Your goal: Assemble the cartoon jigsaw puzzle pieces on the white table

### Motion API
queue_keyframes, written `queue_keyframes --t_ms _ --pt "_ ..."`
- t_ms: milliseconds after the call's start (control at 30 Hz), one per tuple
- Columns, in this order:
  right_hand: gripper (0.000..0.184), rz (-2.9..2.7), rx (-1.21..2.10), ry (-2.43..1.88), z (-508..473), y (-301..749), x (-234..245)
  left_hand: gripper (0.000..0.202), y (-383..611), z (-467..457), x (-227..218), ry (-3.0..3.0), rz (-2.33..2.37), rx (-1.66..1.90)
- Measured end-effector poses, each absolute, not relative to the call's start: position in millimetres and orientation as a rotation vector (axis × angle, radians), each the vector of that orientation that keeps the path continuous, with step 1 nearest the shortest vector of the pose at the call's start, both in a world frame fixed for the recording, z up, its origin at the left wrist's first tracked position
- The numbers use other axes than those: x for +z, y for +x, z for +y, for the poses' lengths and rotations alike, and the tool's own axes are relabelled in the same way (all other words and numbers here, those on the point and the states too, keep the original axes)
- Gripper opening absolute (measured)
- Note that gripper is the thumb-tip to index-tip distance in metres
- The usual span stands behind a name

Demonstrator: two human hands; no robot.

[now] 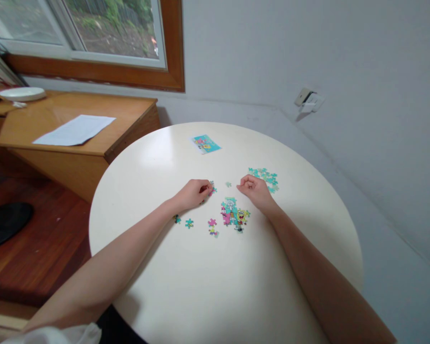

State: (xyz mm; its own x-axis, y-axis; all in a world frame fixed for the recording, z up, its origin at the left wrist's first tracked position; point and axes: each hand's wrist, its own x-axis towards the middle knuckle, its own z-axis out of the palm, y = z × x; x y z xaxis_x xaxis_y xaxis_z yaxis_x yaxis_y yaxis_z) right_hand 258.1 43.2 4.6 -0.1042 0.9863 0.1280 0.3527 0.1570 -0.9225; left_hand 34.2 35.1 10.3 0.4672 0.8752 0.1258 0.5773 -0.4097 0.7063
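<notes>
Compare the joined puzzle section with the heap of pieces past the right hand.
The joined section is interlocked into one block; the heap is loose pieces. The joined section shows pink, yellow and teal figures; the heap looks mostly teal. The joined section lies nearer the person, the heap beyond the right hand. Both lie on the round table.

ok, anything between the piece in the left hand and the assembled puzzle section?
Nothing visible. Only bare table separates the left hand, pinching a puzzle piece, from the assembled section. One loose piece lies farther back, off that line; the right hand rests beside the section, not across it.
</notes>
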Motion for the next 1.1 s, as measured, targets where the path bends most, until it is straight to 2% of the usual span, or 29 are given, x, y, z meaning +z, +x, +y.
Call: queue_keyframes --t_ms 1100 --pt "0.021 -1.671 0.946 -1.295 42.9 258.1 3.3 0.018 34.5 34.6 10.4 2.131 1.201 0.668"
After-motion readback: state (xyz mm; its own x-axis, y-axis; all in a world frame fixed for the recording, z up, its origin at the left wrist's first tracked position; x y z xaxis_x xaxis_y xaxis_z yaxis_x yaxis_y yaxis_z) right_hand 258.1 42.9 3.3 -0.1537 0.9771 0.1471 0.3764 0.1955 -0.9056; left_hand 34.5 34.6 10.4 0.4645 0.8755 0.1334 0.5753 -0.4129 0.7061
